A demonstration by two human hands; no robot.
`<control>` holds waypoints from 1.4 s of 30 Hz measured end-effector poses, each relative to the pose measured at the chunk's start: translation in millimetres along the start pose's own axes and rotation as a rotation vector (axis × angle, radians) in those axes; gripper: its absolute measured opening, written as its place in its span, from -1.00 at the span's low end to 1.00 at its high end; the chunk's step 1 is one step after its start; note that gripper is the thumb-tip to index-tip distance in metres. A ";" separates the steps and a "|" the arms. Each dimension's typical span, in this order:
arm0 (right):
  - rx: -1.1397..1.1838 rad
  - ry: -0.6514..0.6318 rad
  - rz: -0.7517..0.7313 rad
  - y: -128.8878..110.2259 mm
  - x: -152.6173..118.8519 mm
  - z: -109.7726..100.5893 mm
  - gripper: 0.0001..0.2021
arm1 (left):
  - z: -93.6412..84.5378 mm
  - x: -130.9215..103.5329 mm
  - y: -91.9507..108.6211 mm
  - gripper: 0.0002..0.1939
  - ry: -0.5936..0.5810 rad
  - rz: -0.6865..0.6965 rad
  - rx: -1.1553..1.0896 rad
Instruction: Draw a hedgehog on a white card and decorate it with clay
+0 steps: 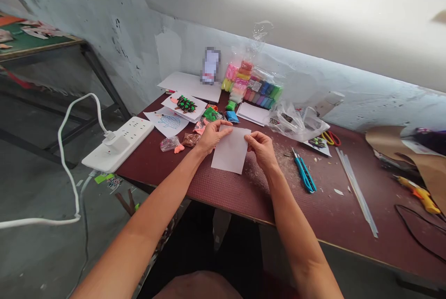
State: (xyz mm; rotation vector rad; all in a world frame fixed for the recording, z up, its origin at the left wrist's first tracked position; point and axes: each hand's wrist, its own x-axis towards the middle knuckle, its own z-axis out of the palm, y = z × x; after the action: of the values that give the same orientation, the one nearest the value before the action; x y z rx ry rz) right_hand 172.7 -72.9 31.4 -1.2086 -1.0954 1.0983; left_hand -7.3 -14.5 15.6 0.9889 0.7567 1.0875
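A small white sheet of paper [230,152] is held between my two hands over the front part of the table. My left hand [214,135] pinches its upper left edge, thumb lying across the top corner. At the upper right edge, my right hand [259,146] grips the paper between thumb and fingers. Just beyond my left hand lie opened packs of modelling clay: green [211,113], blue [232,116], pink [200,126] and brown [191,139]. A card with a green-dotted clay hedgehog [186,104] and a blue hedgehog drawing [169,121] rest to the left.
Right of my hands lie a teal utility knife [304,171], clear glue sticks [357,192] and a yellow glue gun [420,194]. A white power strip [118,143] juts over the left edge. Bagged clay [263,92], a plastic bag [299,120] and scissors [331,138] are behind.
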 end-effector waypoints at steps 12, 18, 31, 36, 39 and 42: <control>-0.196 -0.247 0.133 -1.4 -7.2 -4.6 -0.51 | -5.2 9.6 -8.9 -0.76 0.218 0.148 0.010; -0.180 -0.307 0.179 -0.3 -4.7 -7.5 -0.48 | -14.5 15.7 -5.1 -0.73 0.388 0.230 -0.186; -0.053 0.037 0.072 3.7 -1.4 -4.4 -0.38 | -7.9 -0.4 -7.1 -0.52 -0.134 -0.051 0.054; -0.021 0.027 0.053 -4.1 -3.6 -6.0 -0.43 | -12.9 1.5 -6.0 -0.60 -0.105 -0.030 0.196; -0.002 0.000 0.037 -5.4 -3.7 -8.1 -0.47 | -11.6 -0.2 -3.1 -0.57 -0.084 -0.049 0.223; -0.011 -0.014 0.002 -1.1 -2.0 -10.8 -0.52 | -9.0 -1.6 -1.8 -0.54 -0.070 -0.088 0.178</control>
State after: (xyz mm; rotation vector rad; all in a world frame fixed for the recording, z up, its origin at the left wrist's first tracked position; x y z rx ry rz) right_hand 183.1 -76.4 31.9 -1.2123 -1.1126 1.1052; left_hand -15.1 -13.9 10.5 1.1279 0.8430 0.9168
